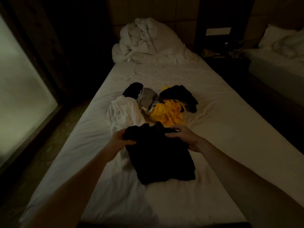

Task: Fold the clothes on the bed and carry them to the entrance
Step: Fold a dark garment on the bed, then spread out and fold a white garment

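Dim room, frosted window left, second bed right

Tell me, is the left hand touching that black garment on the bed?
Touching. The head view shows the left hand with its fingers curled round the top left edge of the black garment, which lies on the bed.

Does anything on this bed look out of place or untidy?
Yes. The white duvet is bunched in a heap at the head of the bed instead of spread flat. The unfolded clothes lie in a loose pile mid-bed, expected for this task. Nothing looks spilled or damaged.
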Motion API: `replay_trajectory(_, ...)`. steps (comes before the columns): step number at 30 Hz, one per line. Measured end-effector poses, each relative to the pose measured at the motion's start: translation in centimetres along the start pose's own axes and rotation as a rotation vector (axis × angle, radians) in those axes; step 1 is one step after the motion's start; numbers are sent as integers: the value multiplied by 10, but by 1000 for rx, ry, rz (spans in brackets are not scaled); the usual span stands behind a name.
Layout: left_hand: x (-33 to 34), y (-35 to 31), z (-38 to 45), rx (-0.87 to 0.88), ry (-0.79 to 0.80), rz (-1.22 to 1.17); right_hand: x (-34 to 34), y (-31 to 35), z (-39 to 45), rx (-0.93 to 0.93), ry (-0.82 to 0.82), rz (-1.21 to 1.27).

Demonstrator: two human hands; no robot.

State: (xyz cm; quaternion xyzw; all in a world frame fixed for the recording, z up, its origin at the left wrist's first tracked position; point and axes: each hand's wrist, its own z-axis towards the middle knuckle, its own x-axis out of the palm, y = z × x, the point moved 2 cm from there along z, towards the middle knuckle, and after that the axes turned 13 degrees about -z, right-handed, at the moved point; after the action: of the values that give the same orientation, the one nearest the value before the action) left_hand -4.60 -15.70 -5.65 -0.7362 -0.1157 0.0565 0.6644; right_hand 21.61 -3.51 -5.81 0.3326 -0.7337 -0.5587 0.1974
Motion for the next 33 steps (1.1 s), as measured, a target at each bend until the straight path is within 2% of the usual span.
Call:
replay_trajectory(3,-10,-16,-21,26,25,-34,19,15,-13,-53,5,13)
replay_trajectory(7,-28,-36,-51,2,-26,-310,41,36,-27,-139,30,58)
replay_trajectory(11,-57,-53,-79,-30,-99,-349,81,56,-38,-178,176,105)
replay_trajectory(14,-81,-59,-95,-94,-135,-301,114,54,-35,-114,293,139)
replay_trajectory(17,-110,-48,-101,-222,-103,-255,138,35,-19,35,317,120)
replay_trajectory(19,-133,-28,-97,-317,-108,-206,150,15,-3,143,235,59)
replay_trajectory(21,-152,-2,-86,-374,-183,-138,155,-9,19,194,100,-84)
replay_trajectory(25,-165,44,-56,-332,-381,130,157,-37,58,179,-138,-450)
replay_trajectory(28,-166,63,-33,-327,-428,425,153,-42,78,146,-194,-659)
replay_trajectory(30,-171,64,-22,-365,-443,587,147,-41,87,119,-254,-706)
replay_trajectory(33,-171,50,-8,-356,-427,724,134,-35,99,140,-474,-706)
